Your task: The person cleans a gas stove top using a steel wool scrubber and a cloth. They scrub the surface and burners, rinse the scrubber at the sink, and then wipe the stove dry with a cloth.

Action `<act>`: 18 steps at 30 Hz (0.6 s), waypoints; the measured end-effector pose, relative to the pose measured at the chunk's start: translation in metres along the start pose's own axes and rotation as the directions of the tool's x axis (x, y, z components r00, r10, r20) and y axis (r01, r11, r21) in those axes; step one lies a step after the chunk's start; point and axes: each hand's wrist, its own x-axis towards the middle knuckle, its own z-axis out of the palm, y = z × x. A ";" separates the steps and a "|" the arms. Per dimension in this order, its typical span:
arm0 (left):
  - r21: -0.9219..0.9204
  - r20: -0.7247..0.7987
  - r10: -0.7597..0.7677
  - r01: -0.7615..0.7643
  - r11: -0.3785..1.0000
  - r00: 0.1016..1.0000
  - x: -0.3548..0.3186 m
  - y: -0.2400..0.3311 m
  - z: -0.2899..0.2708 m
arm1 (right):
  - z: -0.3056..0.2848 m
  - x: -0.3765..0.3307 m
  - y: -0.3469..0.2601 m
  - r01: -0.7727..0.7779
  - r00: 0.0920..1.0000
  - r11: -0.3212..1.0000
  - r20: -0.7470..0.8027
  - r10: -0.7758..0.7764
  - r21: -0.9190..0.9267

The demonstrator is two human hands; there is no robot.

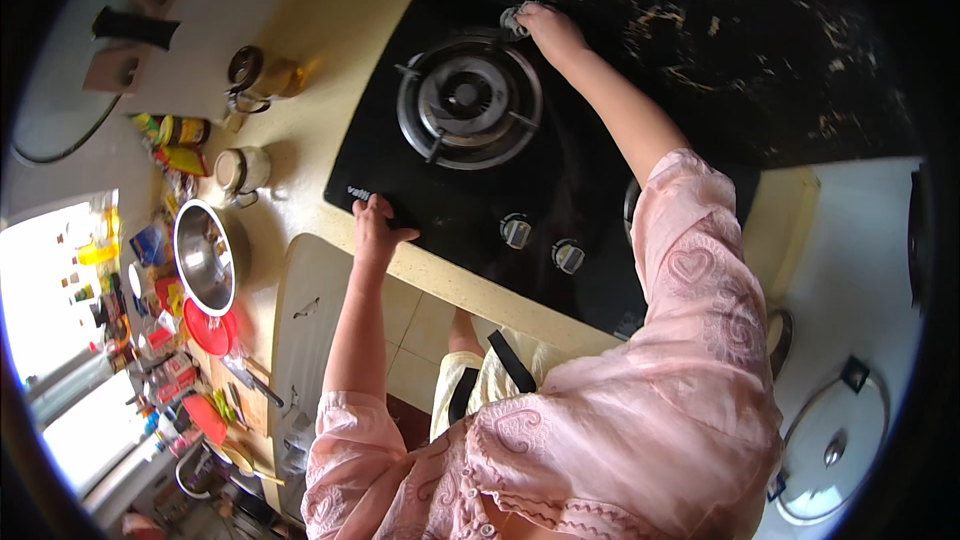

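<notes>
My right hand (548, 28) reaches to the far edge of the black glass gas stove (470, 215), closed on a crumpled grey cloth (514, 20). The cloth is pressed to the stove top just behind the round burner (467, 95) with its metal pan support. At the stove's front left corner rests my left hand (375, 232), its thumb stretched out apart from the fingers and nothing held. Two control knobs (516, 231) sit near the front edge, to the right of that hand. My right sleeve partly hides a second burner on the right.
Left of the stove, the beige counter (345, 15) holds a glass jug of amber liquid (265, 73), a lidded jar (243, 170) and a steel bowl (210, 258). A knife (250, 380) lies farther down. Dark marbled wall (740, 50) rises behind; a glass lid (835, 450) is at right.
</notes>
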 end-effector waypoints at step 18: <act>0.058 0.077 0.147 -0.151 0.987 0.986 0.021 -0.031 0.008 | -0.063 -0.235 -0.067 -0.206 0.960 0.979 0.191 0.203 -0.007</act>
